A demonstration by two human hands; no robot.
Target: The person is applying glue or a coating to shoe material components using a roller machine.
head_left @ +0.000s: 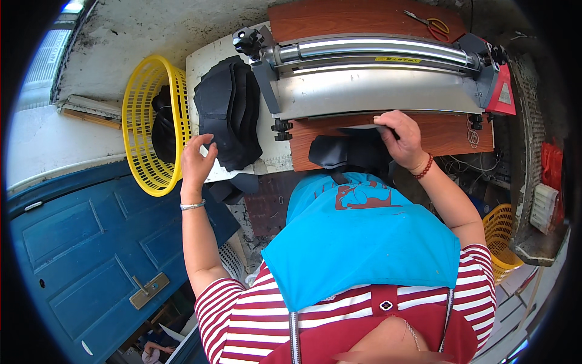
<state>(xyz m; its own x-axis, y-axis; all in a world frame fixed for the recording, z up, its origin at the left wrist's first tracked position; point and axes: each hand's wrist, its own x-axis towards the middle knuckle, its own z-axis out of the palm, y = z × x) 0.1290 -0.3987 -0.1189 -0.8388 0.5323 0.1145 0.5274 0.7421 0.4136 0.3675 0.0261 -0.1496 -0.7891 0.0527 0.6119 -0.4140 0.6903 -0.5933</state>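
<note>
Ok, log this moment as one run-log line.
left hand: touching black stack | right hand: pressing a black piece at roller machine | yellow basket: left of stack

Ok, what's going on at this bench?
A person stands at a roller machine. The right hand presses a dark flat piece against the machine's metal plate, while the left hand reaches to a stack of black cut pieces beside a yellow basket. More black pieces lie on the wooden table edge.
</note>
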